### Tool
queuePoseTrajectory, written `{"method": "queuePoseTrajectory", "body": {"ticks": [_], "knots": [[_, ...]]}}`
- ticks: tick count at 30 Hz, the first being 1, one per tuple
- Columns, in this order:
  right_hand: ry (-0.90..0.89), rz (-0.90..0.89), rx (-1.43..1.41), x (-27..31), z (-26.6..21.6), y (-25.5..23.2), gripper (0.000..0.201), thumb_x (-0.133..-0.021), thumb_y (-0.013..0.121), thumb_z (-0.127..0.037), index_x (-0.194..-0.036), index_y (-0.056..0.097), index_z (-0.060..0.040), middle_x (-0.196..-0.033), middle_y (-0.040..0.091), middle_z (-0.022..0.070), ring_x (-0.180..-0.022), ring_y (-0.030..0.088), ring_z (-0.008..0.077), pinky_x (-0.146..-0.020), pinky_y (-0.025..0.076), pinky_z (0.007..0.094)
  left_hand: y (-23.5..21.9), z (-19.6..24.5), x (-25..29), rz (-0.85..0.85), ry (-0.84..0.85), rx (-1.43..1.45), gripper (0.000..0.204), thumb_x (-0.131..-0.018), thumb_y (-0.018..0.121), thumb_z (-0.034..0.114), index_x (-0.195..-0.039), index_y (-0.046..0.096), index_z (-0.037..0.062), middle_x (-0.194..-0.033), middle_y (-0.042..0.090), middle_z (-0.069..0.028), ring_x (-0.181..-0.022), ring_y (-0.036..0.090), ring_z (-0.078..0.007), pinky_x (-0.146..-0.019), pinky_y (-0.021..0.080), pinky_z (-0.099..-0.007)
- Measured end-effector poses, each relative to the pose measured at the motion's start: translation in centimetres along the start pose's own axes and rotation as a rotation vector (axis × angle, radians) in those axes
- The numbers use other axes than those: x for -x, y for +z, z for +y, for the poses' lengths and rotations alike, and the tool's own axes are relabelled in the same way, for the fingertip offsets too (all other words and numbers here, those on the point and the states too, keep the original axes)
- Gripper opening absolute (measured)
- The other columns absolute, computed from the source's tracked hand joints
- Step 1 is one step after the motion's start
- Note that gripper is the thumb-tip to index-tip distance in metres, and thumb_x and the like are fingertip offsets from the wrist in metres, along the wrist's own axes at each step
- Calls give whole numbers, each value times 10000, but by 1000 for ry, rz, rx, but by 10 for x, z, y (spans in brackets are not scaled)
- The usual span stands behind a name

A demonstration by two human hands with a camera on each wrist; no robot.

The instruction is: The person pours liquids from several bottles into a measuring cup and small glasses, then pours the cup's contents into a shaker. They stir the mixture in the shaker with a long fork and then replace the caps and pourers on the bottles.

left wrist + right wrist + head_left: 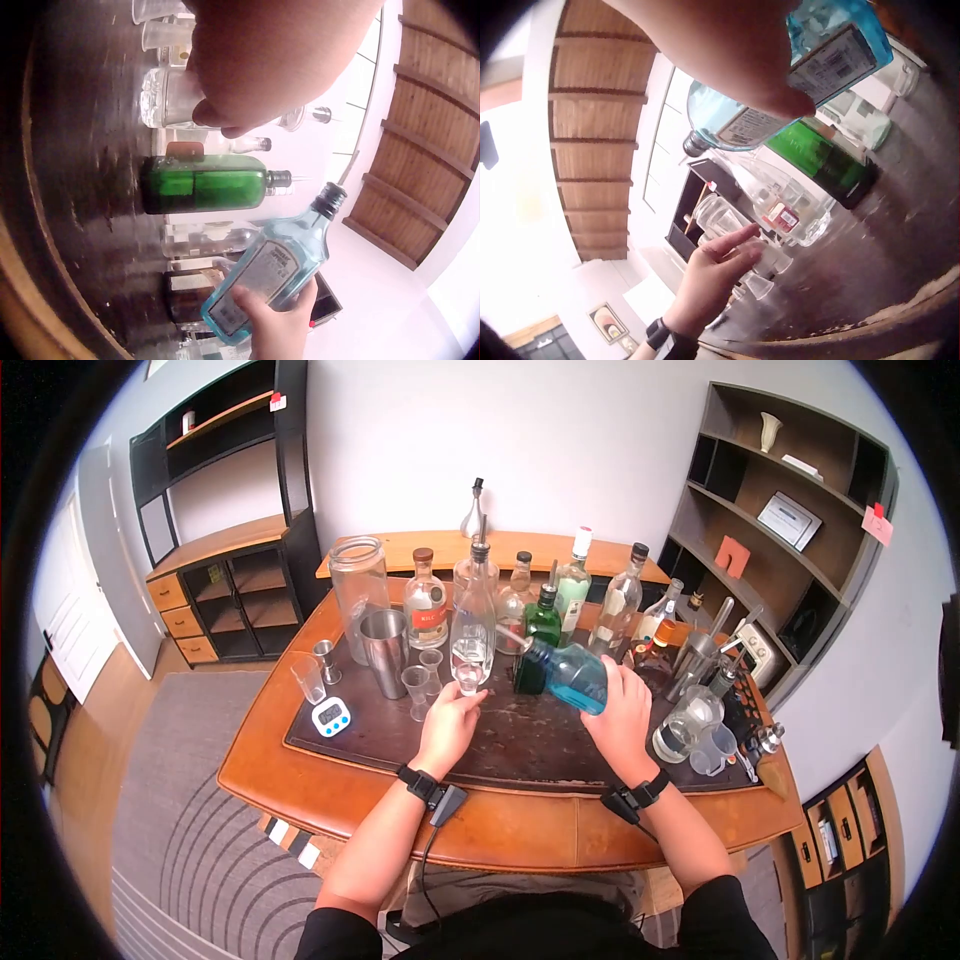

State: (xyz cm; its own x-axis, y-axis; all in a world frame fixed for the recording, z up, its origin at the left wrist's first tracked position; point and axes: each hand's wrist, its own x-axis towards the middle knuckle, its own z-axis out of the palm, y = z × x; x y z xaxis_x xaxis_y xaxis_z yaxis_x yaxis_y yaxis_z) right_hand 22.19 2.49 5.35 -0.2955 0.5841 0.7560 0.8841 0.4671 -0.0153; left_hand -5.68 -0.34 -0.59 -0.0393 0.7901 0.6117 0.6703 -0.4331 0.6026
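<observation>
My right hand point(612, 695) grips a pale blue glass bottle point(568, 673) round its body and holds it tilted, its black pourer neck pointing left toward a small clear glass point(468, 676). My left hand point(460, 698) holds that glass by its base on the dark mat point(520, 745). In the left wrist view the left hand point(225, 120) pinches the glass point(171, 99), with the blue bottle point(279, 266) and the right hand point(279, 324) below. The right wrist view shows the blue bottle point(829, 56) above and the left hand point(718, 271) at the glass point(769, 259).
A green bottle point(541, 628) stands just behind the blue one. Several clear spirit bottles line the back of the mat. A steel shaker tin point(385, 650), a large jar point(358, 585), small glasses, a jigger point(325, 660) and a timer point(331, 716) stand left; glass mugs point(690, 725) right.
</observation>
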Motion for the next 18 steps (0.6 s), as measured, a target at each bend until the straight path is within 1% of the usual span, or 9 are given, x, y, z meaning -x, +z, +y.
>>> {"method": "queuePoseTrajectory", "body": {"ticks": [2, 3, 5, 7, 10, 13, 14, 15, 18], "knots": [[167, 44, -171, 3, 1, 10, 932, -621, 864, -107, -1441, 422, -70, -1238, 533, 185, -1174, 529, 368, -1042, 408, 477, 0, 0, 0, -6, -3, -14, 316, -845, 670, -36, -1143, 733, 47, -1182, 643, -165, -1060, 663, -327, -897, 538, -366], [170, 44, -172, 4, 0, 14, 932, -621, 864, -107, -1441, 422, -70, -1238, 533, 185, -1174, 529, 368, -1042, 408, 477, 1, 0, 0, -8, -6, -27, 318, -844, 671, -36, -1144, 733, 47, -1183, 643, -164, -1060, 663, -327, -896, 538, -368], [350, 99, -449, 7, 1, 21, 973, -652, 880, -133, -1465, 353, -41, -1286, 511, 202, -1201, 515, 399, -1063, 404, 468, 2, -2, 0, -10, -2, -28, 319, -844, 670, -37, -1145, 732, 47, -1179, 643, -162, -1056, 663, -327, -894, 538, -370], [414, 92, -505, 16, 11, 41, 1007, -665, 892, -139, -1467, 298, -4, -1335, 488, 216, -1246, 502, 382, -1091, 390, 447, 3, -2, 1, -13, 5, -28, 320, -843, 669, -37, -1146, 731, 47, -1175, 642, -160, -1053, 662, -327, -892, 538, -372], [615, 112, -849, 27, 19, 62, 1041, -663, 916, -152, -1453, 261, 26, -1345, 490, 218, -1260, 503, 318, -1081, 400, 418, 4, 0, 1, -25, 12, -39, 321, -844, 669, -39, -1148, 728, 45, -1170, 643, -162, -1054, 661, -331, -892, 536, -373], [607, 92, -859, 29, 26, 74, 1036, -661, 917, -149, -1448, 266, 26, -1332, 502, 216, -1246, 515, 325, -1072, 411, 419, 5, 1, 1, -47, 30, -25, 332, -841, 676, -40, -1157, 724, 49, -1171, 643, -163, -1057, 659, -335, -891, 533, -371], [615, 95, -858, 30, 28, 77, 1036, -661, 917, -149, -1448, 266, 26, -1332, 502, 216, -1246, 515, 325, -1072, 411, 419, 5, 1, 1, -54, 52, -28, 339, -840, 666, -32, -1161, 723, 59, -1177, 641, -172, -1053, 655, -352, -887, 537, -395], [608, 99, -827, 31, 31, 80, 1023, -661, 917, -148, -1436, 274, 29, -1322, 511, 210, -1237, 523, 312, -1066, 418, 412, 5, 1, 1, -60, 73, -31, 345, -839, 656, -25, -1165, 722, 69, -1184, 639, -180, -1050, 651, -370, -883, 542, -419], [599, 103, -764, 33, 35, 83, 998, -661, 918, -145, -1414, 290, 37, -1302, 530, 199, -1217, 538, 287, -1052, 432, 399, 6, 3, 2, -79, 68, 1, 361, -836, 661, -32, -1177, 716, 74, -1199, 639, -177, -1072, 645, -370, -898, 538, -418]]}}
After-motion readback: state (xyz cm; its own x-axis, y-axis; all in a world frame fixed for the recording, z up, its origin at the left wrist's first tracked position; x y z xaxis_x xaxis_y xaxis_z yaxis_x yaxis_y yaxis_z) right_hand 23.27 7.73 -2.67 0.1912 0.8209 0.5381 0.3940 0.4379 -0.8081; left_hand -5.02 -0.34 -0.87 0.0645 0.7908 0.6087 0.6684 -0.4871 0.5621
